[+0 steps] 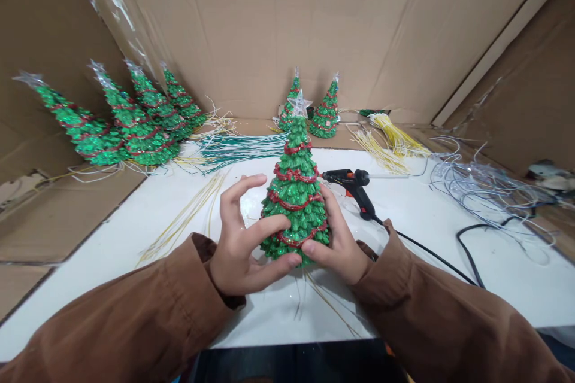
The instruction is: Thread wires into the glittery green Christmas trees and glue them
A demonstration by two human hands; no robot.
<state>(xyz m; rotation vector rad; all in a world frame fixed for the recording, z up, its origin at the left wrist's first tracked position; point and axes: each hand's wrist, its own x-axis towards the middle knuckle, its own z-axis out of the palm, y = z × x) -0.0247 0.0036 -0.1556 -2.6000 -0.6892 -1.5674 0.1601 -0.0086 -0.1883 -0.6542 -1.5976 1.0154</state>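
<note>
The glittered Christmas tree stands upright, long axis vertical, squarely between both hands. The left hand and right hand clasp its base from opposite sides, equally near.

No readable text, label, brand, number or sign anywhere. Cardboard walls blank. Glue gun on bench shows no legible marking. Trees, wire bundles unmarked.

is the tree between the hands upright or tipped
Upright: the tree sits base down over the white table, star pointing up, left hand and right hand gripping its sides.
</note>
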